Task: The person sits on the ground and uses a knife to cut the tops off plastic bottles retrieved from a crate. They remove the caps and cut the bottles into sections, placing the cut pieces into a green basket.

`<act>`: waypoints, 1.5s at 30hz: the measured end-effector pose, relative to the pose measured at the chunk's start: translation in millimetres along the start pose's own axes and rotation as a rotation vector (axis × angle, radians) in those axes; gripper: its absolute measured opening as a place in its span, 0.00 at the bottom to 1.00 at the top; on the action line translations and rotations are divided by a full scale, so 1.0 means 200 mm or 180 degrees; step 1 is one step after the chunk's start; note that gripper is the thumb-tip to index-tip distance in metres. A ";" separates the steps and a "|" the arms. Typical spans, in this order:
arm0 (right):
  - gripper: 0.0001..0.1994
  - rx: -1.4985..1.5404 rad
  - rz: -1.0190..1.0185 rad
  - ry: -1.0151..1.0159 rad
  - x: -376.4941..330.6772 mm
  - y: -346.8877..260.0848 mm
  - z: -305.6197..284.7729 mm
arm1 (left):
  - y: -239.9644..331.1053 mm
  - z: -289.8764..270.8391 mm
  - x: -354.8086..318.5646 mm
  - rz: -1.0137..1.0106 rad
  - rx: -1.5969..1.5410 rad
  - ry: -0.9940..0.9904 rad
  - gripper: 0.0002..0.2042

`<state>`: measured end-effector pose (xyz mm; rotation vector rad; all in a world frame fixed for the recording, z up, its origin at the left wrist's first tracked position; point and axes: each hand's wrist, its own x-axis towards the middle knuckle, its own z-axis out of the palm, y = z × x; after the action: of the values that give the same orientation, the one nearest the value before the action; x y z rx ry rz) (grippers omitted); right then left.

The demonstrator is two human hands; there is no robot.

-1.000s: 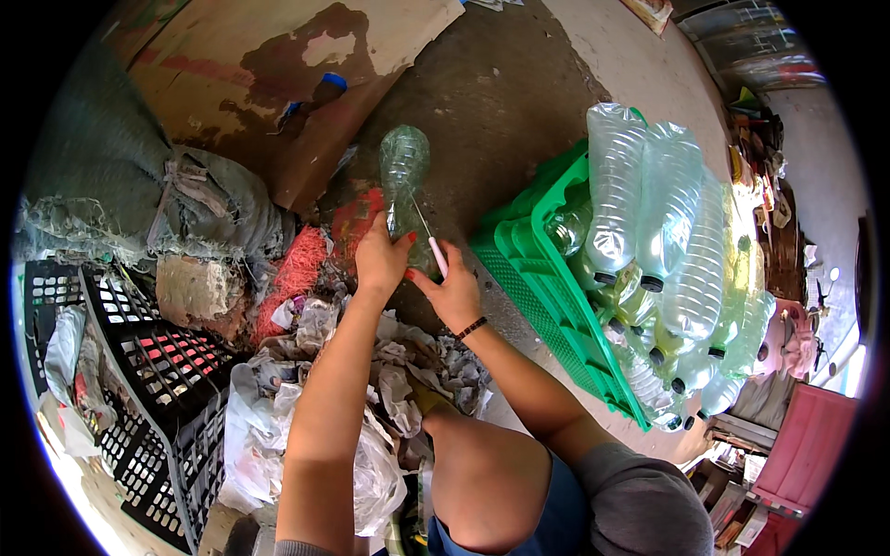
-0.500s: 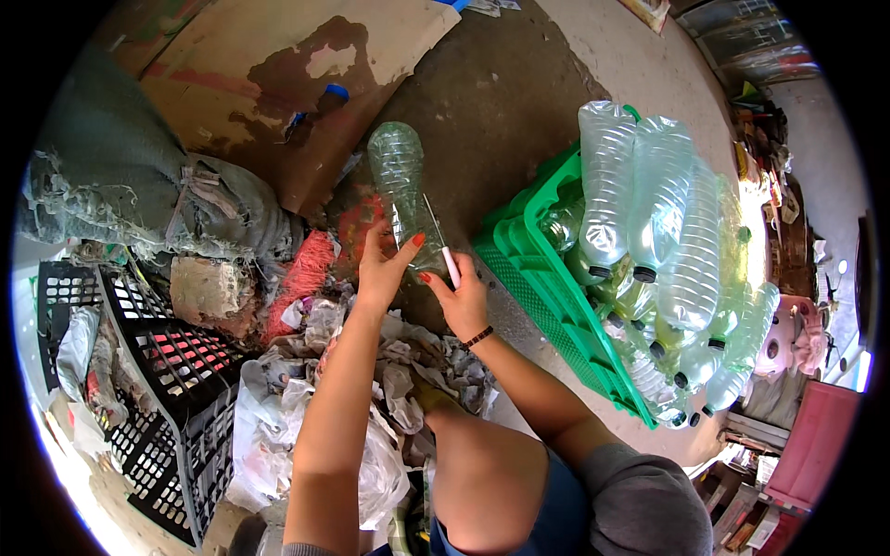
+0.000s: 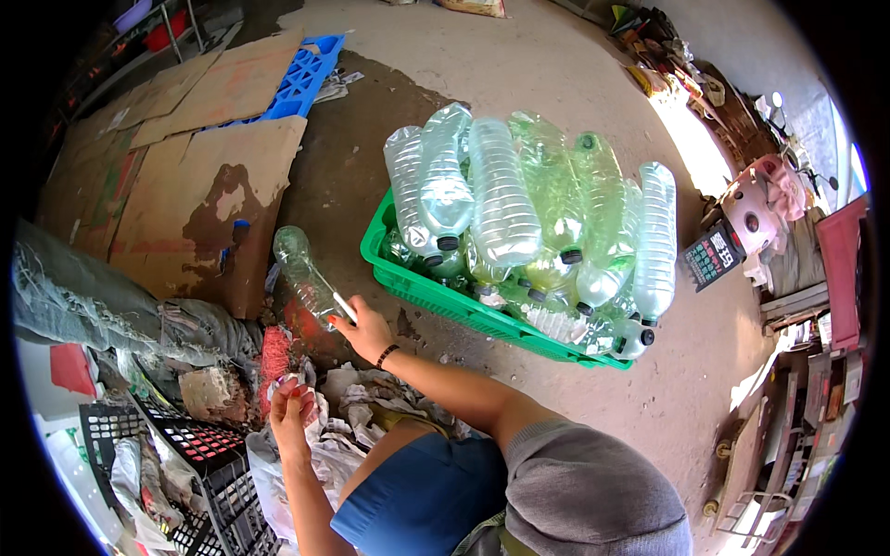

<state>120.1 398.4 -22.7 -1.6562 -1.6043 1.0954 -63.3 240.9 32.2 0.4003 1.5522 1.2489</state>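
Note:
My right hand point(image 3: 371, 332) is closed around the white handle of a slim knife point(image 3: 344, 307). Its thin blade runs along a clear greenish plastic bottle point(image 3: 298, 263). The bottle tilts up to the left, its lower end at the same hand, which seems to grip it too. My left hand point(image 3: 290, 419) is apart from the bottle, lower down over a heap of crumpled wrappers point(image 3: 357, 398). Its fingers are curled together by a pinkish-white scrap; whether they pinch it is hard to make out.
A green crate point(image 3: 445, 301) piled with capped plastic bottles point(image 3: 505, 190) stands to the right. Flattened cardboard point(image 3: 199, 199) lies at the left, over a blue pallet point(image 3: 301, 79). Black perforated crates point(image 3: 218, 463) stand lower left, near a ragged denim-covered bulk point(image 3: 102, 287).
My left hand has come off the bottle and dropped to the wrapper heap. The bottle stays with my right hand and the knife. The view has turned, showing more floor and crate.

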 end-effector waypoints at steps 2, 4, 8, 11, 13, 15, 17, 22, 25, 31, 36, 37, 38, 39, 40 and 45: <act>0.22 0.0248 -0.0326 0.0013 -0.03 -0.10 -0.12 | 0.06 -0.01 -0.11 0.0135 0.0110 -0.0176 0.11; 0.21 0.0307 -0.0556 -0.0001 -0.09 -0.31 -0.31 | 0.08 -0.08 -0.21 0.0314 0.0273 -0.0191 0.10; 0.21 0.0459 -0.1179 0.0301 -0.26 -0.63 -0.77 | 0.16 -0.26 -0.45 0.0454 0.0717 -0.0462 0.10; 0.20 0.0498 -0.1249 0.0675 -0.47 -0.78 -1.26 | 0.28 -0.28 -0.66 0.0607 0.1012 -0.0534 0.10; 0.19 0.0668 -0.1205 0.1043 -0.60 -0.85 -1.57 | 0.30 -0.36 -0.79 0.0556 0.1125 -0.0503 0.10; 0.22 0.0095 -0.0982 0.1641 -0.73 -0.88 -1.87 | 0.26 -0.46 -0.88 0.0618 0.1125 -0.0457 0.10; 0.22 -0.0111 -0.1111 0.2209 -0.77 -0.79 -2.10 | 0.25 -0.48 -0.98 0.0494 0.1071 -0.0328 0.10; 0.24 -0.1133 -0.0228 0.2717 -0.77 -0.57 -2.35 | 0.27 -0.46 -1.04 0.0412 0.0942 -0.0448 0.10; 0.25 -0.1299 -0.0083 0.2813 -0.74 -0.43 -2.34 | 0.29 -0.47 -1.06 0.0539 0.1039 -0.0457 0.09; 0.28 -0.1238 0.0156 0.2633 -0.77 -0.36 -2.31 | 0.29 -0.55 -1.14 0.0503 0.1061 -0.0355 0.09; 0.28 -0.1510 -0.0041 0.2723 -0.79 -0.34 -2.32 | 0.30 -0.53 -1.16 0.0426 0.1012 -0.0209 0.09; 0.28 -0.1483 -0.0070 0.2678 -0.80 -0.35 -2.34 | 0.29 -0.53 -1.15 0.0412 0.1023 -0.0236 0.09; 0.27 -0.1487 -0.0080 0.2690 -0.80 -0.34 -2.34 | 0.28 -0.53 -1.15 0.0421 0.1019 -0.0254 0.09; 0.27 -0.1495 -0.0095 0.2703 -0.79 -0.34 -2.36 | 0.28 -0.53 -1.14 0.0430 0.1008 -0.0271 0.09; 0.27 -0.1506 -0.0120 0.2716 -0.78 -0.35 -2.38 | 0.27 -0.51 -1.13 0.0442 0.0988 -0.0287 0.09; 0.23 -0.1307 -0.0641 0.2817 -0.72 -0.49 -2.25 | 0.29 -0.59 -1.17 0.0421 0.0872 -0.0126 0.10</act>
<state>465.7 327.1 306.7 -1.7954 -1.3637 -0.1228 -93.3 25.3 189.4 0.7100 1.6900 1.1219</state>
